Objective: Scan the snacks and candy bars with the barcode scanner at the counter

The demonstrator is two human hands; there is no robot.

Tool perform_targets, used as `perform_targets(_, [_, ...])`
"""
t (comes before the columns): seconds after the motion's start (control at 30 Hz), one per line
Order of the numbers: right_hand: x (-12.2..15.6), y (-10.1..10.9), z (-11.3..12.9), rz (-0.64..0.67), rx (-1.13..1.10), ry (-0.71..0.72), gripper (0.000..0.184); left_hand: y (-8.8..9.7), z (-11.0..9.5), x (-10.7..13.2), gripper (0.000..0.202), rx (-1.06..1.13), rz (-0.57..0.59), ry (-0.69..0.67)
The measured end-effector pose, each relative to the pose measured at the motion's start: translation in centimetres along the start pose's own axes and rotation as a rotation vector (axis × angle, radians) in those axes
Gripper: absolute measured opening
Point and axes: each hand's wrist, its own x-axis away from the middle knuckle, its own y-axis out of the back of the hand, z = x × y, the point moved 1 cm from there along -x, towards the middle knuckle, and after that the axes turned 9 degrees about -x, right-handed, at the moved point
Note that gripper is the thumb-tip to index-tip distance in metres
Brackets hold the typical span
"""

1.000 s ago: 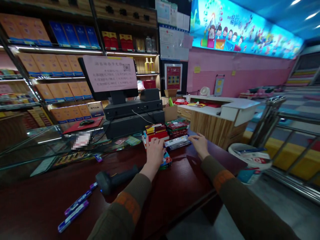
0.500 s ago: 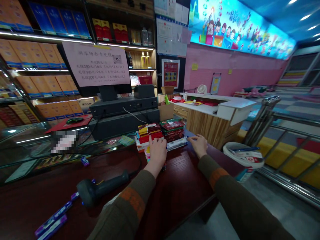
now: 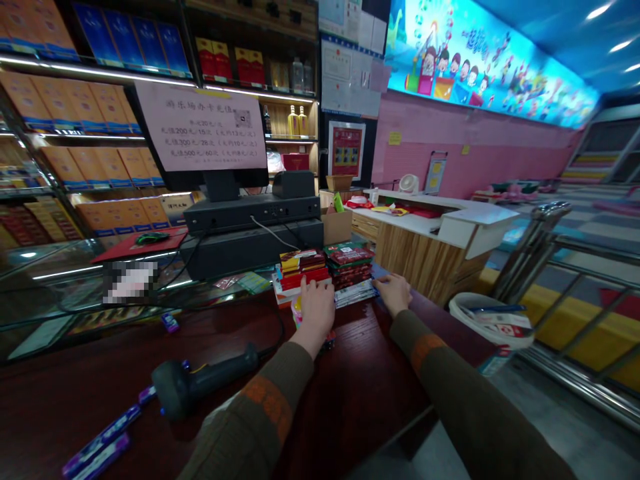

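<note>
Slim white packets [image 3: 354,294] lie crosswise on the dark red counter, in front of two piles. My left hand [image 3: 317,308] is at their left end, its fingers bent down around it, the index finger resting near the red-and-yellow packets [image 3: 302,265]. At the right end, my right hand [image 3: 394,293] pinches the packets between thumb and fingers. A pile of dark red and green packets [image 3: 349,259] stands just behind them. Partly covered by my left hand is a bright, colourful package [image 3: 297,309]; its kind is not clear.
A handheld barcode scanner [image 3: 200,385] lies at the front left, beside purple stick packs [image 3: 100,443]. Behind stand a monitor [image 3: 205,133] and a black cash drawer [image 3: 250,243]. A white bucket [image 3: 493,320] and metal railing [image 3: 590,293] are at the right.
My right hand has come slightly left and closed on the white packets' end. More of the white packets now show as a small neat stack. My left hand has barely moved.
</note>
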Motion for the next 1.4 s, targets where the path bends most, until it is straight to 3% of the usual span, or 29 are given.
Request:
perform_targets(0.37, [-0.1,0.3,-0.2,0.031,0.046,-0.024,0.020,0.0,0.2,0.2,0.021,0.017,0.024,-0.023])
perform_targets(0.6, [-0.2,0.6,0.1,0.030,0.029,-0.024,0.034,0.3,0.4,0.5,0.020,-0.017,0.034,-0.033])
perform_targets(0.97, [1.6,1.9,0.6,0.026,-0.015,0.003,0.036,2.2,0.9,1.6,0.020,0.048,0.015,-0.025])
perform_targets(1.4, [5.9,2.6,3.2,0.084,-0.018,0.162,0.031,4.8,5.0,5.4,0.024,-0.021,-0.075,0.009])
